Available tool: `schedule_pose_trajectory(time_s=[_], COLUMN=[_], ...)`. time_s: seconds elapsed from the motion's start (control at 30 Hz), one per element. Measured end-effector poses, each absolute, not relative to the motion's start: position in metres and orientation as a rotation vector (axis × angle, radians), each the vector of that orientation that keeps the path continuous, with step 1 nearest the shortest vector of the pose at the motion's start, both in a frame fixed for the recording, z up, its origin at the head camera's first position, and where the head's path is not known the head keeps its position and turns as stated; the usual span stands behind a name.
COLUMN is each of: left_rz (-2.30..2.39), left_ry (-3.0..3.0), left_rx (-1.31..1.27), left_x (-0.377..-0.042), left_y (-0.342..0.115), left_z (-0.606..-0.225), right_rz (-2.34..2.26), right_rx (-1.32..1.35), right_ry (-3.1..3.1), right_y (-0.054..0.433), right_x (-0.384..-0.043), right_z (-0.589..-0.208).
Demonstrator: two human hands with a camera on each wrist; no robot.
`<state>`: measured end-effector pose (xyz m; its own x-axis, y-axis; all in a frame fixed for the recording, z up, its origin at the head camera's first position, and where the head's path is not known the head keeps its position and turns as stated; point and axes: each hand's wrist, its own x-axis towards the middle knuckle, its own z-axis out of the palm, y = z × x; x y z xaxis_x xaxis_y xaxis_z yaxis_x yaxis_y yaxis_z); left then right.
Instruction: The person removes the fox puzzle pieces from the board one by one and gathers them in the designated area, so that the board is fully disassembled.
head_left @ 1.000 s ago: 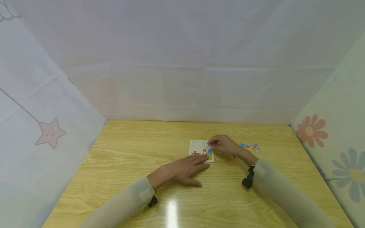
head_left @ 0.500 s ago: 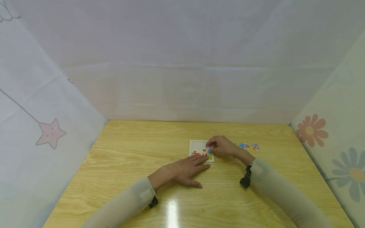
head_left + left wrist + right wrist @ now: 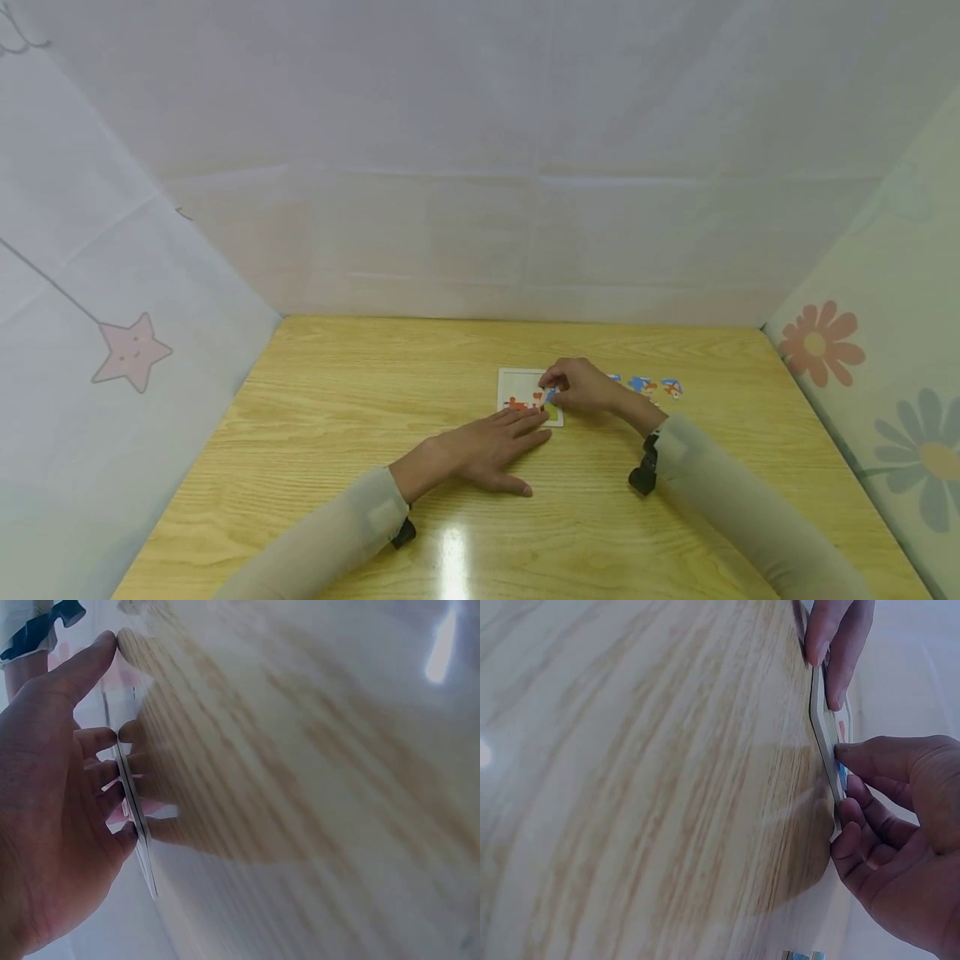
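A small square puzzle tray (image 3: 521, 372) with a white border lies on the wooden table, a few red, white, blue and green pieces in its lower part. My left hand (image 3: 486, 450) is spread flat, its fingertips resting on the tray's near edge; the left wrist view shows those fingers (image 3: 105, 776) over the thin edge. At the tray's right side my right hand (image 3: 588, 387) pinches a small blue jigsaw piece (image 3: 551, 396) between thumb and fingers, low against the tray. The fingers hide most of that piece. In the right wrist view the thumb (image 3: 862, 754) touches down at the tray's edge.
Several loose jigsaw pieces (image 3: 641, 384), blue, orange and white, lie right of the tray, partly behind the right wrist. The wooden table (image 3: 360, 358) ends at a pale cloth backdrop (image 3: 420, 242), with cloth walls on both sides.
My right hand has shifted slightly left over the tray with the jigsaw piece, uncovering more of the loose pieces behind it. The left hand has stayed in place.
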<state>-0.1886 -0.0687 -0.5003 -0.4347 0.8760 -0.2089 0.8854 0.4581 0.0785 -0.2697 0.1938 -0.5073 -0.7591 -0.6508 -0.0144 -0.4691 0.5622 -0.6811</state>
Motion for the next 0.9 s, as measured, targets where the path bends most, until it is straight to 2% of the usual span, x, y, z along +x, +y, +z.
schedule_pose_trajectory(time_s=[0.9], left_rz=[-0.026], left_ry=[2.493], left_rx=[1.502], left_x=[-0.1881], left_y=[-0.0635], left_z=[-0.4923], right_rz=[-1.118], right_rx=[-0.882], right_ry=[2.543], right_y=[0.1924], right_x=[-0.2641], right_z=[-0.5116])
